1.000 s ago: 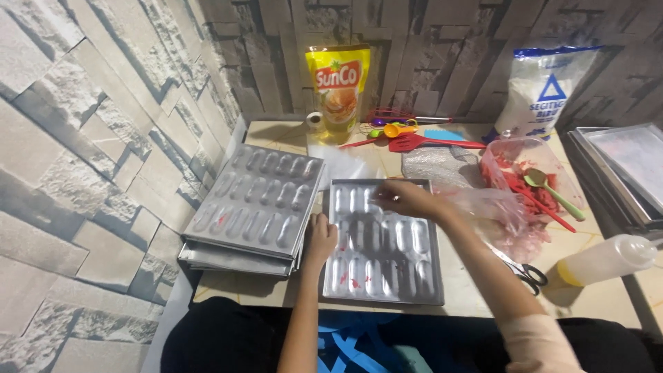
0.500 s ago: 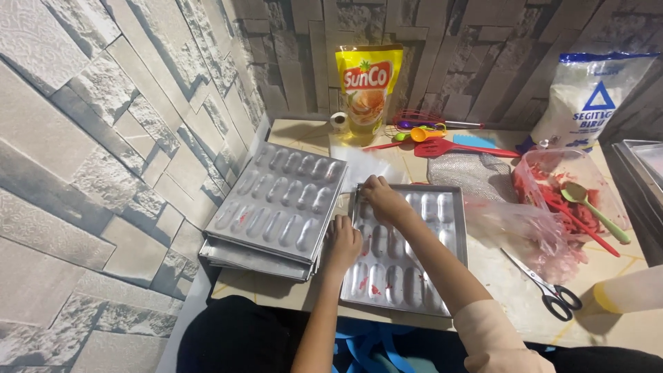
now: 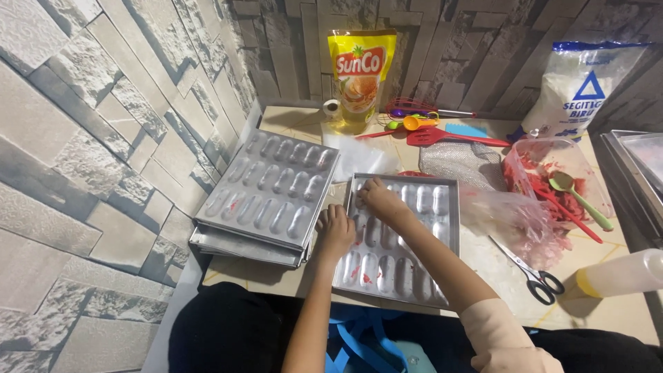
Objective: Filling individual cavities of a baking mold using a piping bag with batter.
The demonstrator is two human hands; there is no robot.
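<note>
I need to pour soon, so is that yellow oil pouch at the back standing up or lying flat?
Upright. The yellow pouch stands on its base against the stone wall, its top edge uppermost, behind the moulds.

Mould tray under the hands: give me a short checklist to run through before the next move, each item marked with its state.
1. Mould tray flat on the table: ok.
2. Left hand steadying the tray's left edge: ok.
3. Right hand on the far-left cavities: ok; what its fingers hold: cannot tell.
4. Stacked trays apart from the working tray: ok.
5. Scissors away from both hands: ok.
6. Cavities clean: not ok, red smears show in the near row.
</note>
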